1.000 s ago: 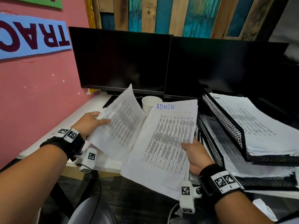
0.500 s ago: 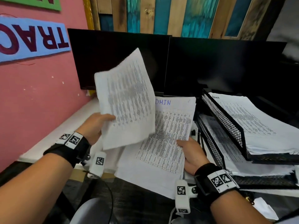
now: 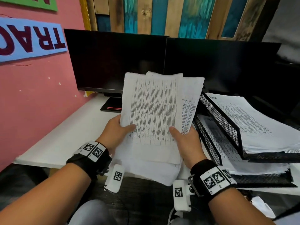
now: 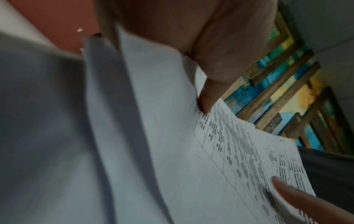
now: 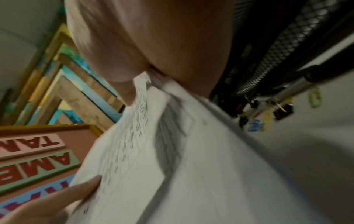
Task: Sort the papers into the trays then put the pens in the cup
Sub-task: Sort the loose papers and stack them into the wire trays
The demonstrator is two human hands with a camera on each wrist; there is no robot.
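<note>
My left hand (image 3: 116,129) and right hand (image 3: 186,140) both grip the papers (image 3: 155,111), each thumb pressed on the printed front and the other fingers hidden behind, so the papers stand tilted up in front of me over the desk (image 3: 65,137). Just to the right sit two black mesh trays, one above the other: the top tray (image 3: 227,120) is full of a thick pile of printed sheets, and the bottom tray (image 3: 209,143) holds more sheets. Two dark screens (image 3: 113,62) stand behind.
</note>
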